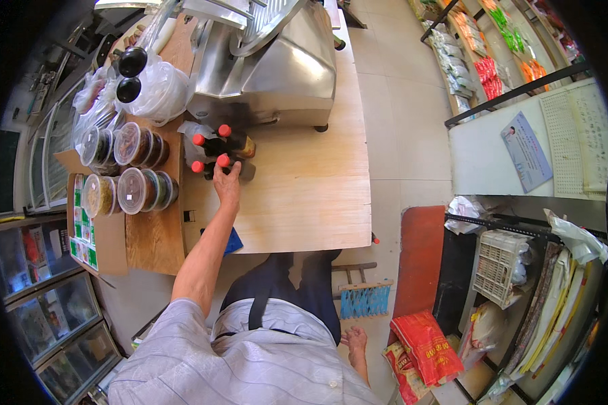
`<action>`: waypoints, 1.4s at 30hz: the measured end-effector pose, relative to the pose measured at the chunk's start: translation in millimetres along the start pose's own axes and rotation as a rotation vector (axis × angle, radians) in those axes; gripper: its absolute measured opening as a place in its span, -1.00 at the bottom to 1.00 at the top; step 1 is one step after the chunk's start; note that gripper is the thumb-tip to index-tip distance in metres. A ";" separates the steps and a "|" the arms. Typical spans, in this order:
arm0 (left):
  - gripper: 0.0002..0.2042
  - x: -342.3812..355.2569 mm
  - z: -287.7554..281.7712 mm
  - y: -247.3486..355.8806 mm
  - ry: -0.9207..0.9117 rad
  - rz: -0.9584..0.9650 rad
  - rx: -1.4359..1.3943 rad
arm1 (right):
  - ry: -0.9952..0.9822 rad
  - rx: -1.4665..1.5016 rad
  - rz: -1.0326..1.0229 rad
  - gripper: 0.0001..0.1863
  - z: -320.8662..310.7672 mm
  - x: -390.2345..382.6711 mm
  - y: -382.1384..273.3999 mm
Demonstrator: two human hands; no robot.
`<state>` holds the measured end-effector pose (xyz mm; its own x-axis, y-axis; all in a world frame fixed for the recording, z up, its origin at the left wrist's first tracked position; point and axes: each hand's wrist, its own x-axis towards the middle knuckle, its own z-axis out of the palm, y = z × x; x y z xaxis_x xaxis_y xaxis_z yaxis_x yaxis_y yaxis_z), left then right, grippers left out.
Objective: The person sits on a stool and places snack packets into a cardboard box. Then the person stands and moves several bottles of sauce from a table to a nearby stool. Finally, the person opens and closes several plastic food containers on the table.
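Observation:
My left hand (227, 183) reaches over the wooden table, its fingers closed around the top of a dark bottle with a red cap (223, 160). This bottle stands in a tight group with several like it: one red-capped bottle (240, 143) farther off, one (213, 146) to its left, and one (207, 171) just left of my hand. My fingers hide part of the gripped bottle. Down at my right side hangs my right hand (356, 339), its fingers loosely apart, holding nothing, near a small stool with a blue woven seat (365, 300).
A metal slicing machine (290, 81) fills the table's far end. Stacked clear tubs (136, 191) and white plastic bags (159, 91) sit at the left. Red packages (429, 347) lie at the lower right, beside a shelf with a white crate (498, 266). The table's right edge (369, 202) borders the floor.

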<state>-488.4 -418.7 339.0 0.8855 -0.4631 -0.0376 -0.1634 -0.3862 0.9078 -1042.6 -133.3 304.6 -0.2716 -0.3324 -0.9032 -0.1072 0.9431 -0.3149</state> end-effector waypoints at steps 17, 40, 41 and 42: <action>-0.71 -57.0 -53.0 80.8 -0.292 0.195 -0.003 | -0.139 -0.171 -0.715 -0.61 85.7 -66.8 -235.9; -0.29 -180.8 -55.2 207.0 -1.368 -0.159 -0.735 | -0.593 0.336 -1.105 -0.33 106.8 -230.8 -366.3; -0.27 -190.3 -57.2 204.2 -1.438 -0.265 -0.711 | -0.611 0.348 -1.127 -0.33 103.5 -232.4 -369.0; -0.24 -196.6 -57.4 202.9 -1.502 -0.297 -0.664 | -0.622 0.420 -1.115 -0.33 104.8 -239.5 -371.4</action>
<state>-670.6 -360.3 554.6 -0.3912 -0.8952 -0.2133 0.4718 -0.3942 0.7887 -837.5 -402.8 607.2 0.2563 -0.9650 -0.0548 0.3448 0.1442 -0.9275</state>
